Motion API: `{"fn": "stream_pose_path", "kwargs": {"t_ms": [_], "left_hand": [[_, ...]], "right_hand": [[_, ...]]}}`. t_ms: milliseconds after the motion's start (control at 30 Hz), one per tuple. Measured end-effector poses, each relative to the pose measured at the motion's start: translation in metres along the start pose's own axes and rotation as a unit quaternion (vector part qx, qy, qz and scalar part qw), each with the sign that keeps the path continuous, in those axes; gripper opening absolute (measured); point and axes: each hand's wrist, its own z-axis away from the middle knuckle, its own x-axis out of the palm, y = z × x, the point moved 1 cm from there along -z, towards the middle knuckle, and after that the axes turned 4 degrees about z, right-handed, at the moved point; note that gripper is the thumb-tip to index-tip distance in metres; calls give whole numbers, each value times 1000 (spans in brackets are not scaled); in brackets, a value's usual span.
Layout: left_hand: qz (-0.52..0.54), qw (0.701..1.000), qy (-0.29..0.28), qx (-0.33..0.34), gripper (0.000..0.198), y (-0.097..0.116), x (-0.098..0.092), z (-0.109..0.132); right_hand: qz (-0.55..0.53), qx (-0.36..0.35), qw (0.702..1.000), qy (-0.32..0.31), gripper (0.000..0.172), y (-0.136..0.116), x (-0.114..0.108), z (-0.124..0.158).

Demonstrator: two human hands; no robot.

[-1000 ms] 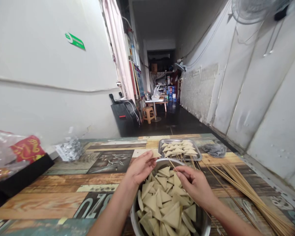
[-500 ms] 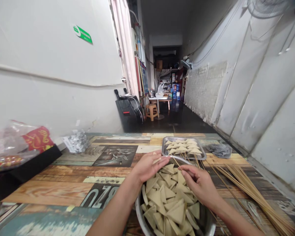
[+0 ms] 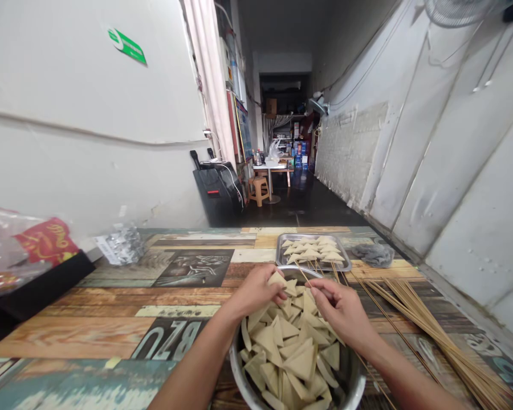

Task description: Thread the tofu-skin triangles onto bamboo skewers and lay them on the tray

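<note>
A metal bowl (image 3: 236,364) stands in front of me, heaped with pale triangles that look like tofu (image 3: 297,359). Over its far left rim, my left hand (image 3: 260,290) has its fingers closed around one tofu triangle (image 3: 277,280). My right hand (image 3: 340,307) is above the right side of the bowl, pinching a thin bamboo skewer (image 3: 304,278) between thumb and fingers. The skewer slants up and to the left, its tip near the far rim. Beyond the bowl lies a metal tray (image 3: 349,266) with rows of skewered triangles (image 3: 314,250).
Loose bamboo skewers (image 3: 444,336) lie in a bundle on the wood-patterned table (image 3: 183,296) at right. A grey crumpled cloth or bag (image 3: 374,255) sits beside the tray. At left are a silvery packet (image 3: 122,245) and a black box (image 3: 38,290) holding plastic bags.
My left hand has turned from a flatter, more open pose to curl its fingers around the tofu triangle. My right hand still pinches the skewer. The whole view has shifted slightly.
</note>
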Motion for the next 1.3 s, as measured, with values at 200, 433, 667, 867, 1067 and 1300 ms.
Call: {"fn": "stream_pose_path", "kwargs": {"t_ms": [200, 433, 667, 867, 1067, 1300], "left_hand": [[193, 979, 52, -26, 18, 2, -11, -6], [422, 897, 81, -100, 17, 7, -15, -6], [471, 868, 116, -108, 9, 12, -14, -4], [471, 869, 113, -100, 7, 15, -11, 0], [465, 874, 108, -93, 6, 11, -9, -2], [459, 880, 93, -80, 7, 10, -8, -2]], "right_hand": [[24, -30, 999, -25, 23, -6, -1, 2], [67, -90, 991, -67, 22, -10, 2, 8], [62, -95, 991, -65, 22, -11, 2, 8], [66, -95, 991, -64, 23, -11, 2, 6], [59, -96, 992, -59, 24, -9, 2, 6], [61, -85, 993, -61, 23, -11, 2, 6]]}}
